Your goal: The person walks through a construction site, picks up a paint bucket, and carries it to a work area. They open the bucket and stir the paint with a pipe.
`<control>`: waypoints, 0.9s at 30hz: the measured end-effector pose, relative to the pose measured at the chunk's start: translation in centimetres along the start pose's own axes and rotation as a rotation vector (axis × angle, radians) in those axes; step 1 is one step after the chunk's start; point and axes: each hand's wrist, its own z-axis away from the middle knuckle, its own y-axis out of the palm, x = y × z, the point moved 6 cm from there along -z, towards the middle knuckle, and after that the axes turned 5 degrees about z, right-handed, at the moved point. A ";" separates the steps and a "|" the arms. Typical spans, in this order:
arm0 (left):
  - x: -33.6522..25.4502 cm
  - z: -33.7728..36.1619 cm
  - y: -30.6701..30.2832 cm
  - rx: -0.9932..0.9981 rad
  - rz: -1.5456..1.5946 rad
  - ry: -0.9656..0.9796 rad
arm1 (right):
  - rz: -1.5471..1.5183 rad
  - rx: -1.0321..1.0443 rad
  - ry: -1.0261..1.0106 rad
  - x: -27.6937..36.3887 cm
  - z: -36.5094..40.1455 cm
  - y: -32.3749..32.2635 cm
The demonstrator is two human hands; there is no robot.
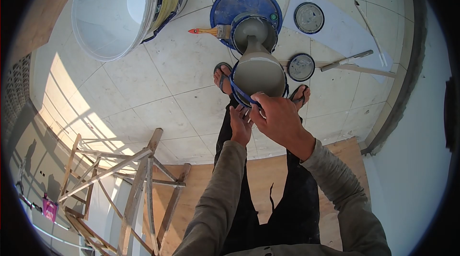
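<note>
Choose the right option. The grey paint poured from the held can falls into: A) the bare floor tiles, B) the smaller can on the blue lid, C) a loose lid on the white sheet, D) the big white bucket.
B: the grey stream from the tilted can in the right hand drops into the smaller can on the blue lid; the white bucket stands apart.

A blue-walled round paint can (237,92), nearly full of smooth pale grey paint (258,75), is held tilted forward above the tiled floor, the right hand (279,116) gripping its near rim and the left hand (240,125) supporting it from below. From its far lip a thick grey stream (254,45) falls into a second open round can with a paint-smeared rim (275,40), already partly filled with grey. That lower can stands upright on a round blue plastic lid (229,3) lying flat on the floor.
</note>
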 end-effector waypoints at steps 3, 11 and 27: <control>0.1 -0.1 0.1 0.028 0.005 -0.010 | -0.007 -0.006 -0.006 0.1 0.1 -0.1; -2.5 -0.7 4.7 0.100 -0.106 0.143 | -0.089 0.055 0.001 1.0 1.8 0.5; -1.7 -3.6 3.0 0.161 -0.060 0.164 | -0.092 0.066 0.002 1.5 2.6 1.3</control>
